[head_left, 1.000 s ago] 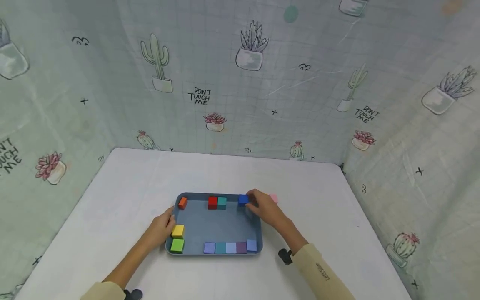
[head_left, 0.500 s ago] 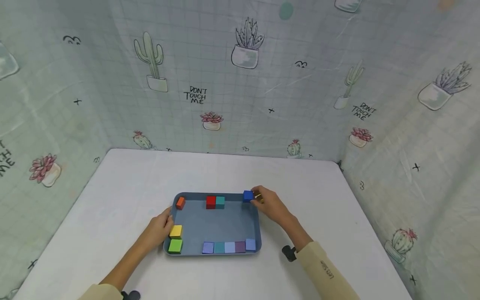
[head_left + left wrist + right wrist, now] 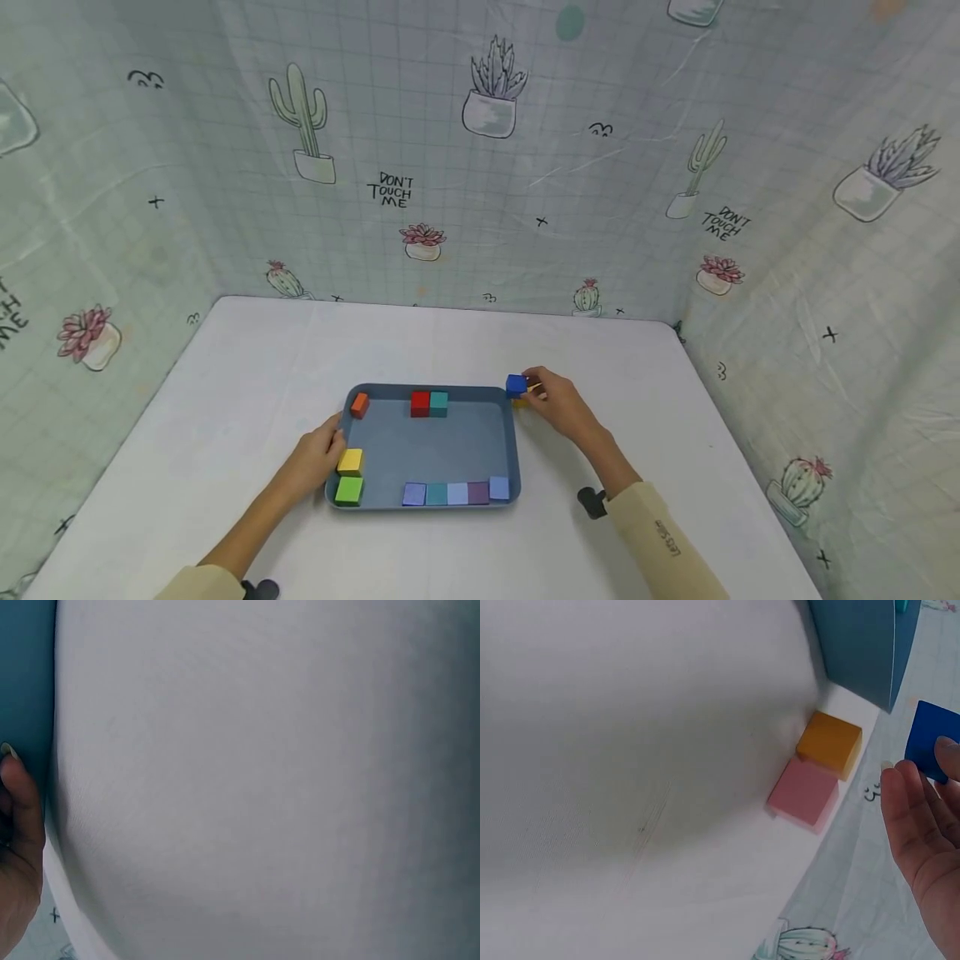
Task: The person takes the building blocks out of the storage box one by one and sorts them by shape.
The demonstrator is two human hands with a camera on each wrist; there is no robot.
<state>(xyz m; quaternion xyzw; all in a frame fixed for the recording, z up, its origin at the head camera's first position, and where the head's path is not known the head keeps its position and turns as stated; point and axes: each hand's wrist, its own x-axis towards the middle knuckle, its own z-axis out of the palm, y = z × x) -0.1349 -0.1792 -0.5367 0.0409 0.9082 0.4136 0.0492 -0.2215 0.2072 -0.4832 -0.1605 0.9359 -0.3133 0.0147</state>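
Observation:
My left hand (image 3: 311,460) holds the left rim of a blue-grey tray (image 3: 431,446); in the left wrist view its thumb (image 3: 21,791) lies against the tray wall. Between thumb and fingers, my right hand (image 3: 564,408) pinches a blue block (image 3: 515,385) just outside the tray's back right corner. In the right wrist view the blue block (image 3: 928,739) is raised off the table. Below it on the table an orange-yellow block (image 3: 830,742) stands against a pink block (image 3: 804,793). From the head view the pink one is hidden behind the right hand.
Inside the tray, an orange block (image 3: 360,406) sits back left, red (image 3: 420,404) and teal (image 3: 438,404) blocks at the back. Yellow (image 3: 350,462) and green (image 3: 348,492) blocks line the left; several bluish and purple blocks (image 3: 457,494) line the front. A white table (image 3: 420,554) lies underneath.
My right hand has carried the blue block up and rightward out of the tray's back right corner, past the rim. The left hand keeps its hold on the tray.

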